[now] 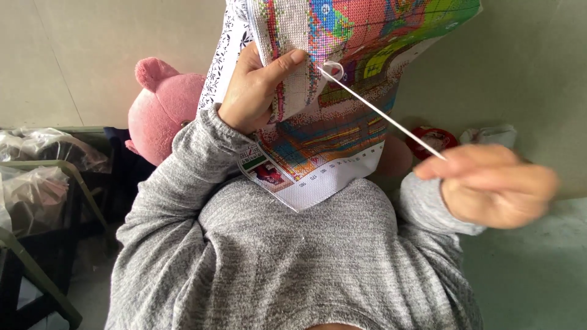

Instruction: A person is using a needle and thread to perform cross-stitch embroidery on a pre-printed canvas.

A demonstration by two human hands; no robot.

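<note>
My left hand grips a folded piece of colourful cross-stitch canvas, thumb pressed on its front face. A white thread runs taut from a small loop on the canvas down to my right hand. That hand pinches the thread's end between its fingertips, out to the right of the canvas, and looks blurred. A needle cannot be made out. The lower edge of the canvas hangs over my grey sweater.
A pink plush bear sits behind my left arm. At the left stand a dark metal frame and clear plastic bags. A red round object and white cloth lie on the green floor at the right.
</note>
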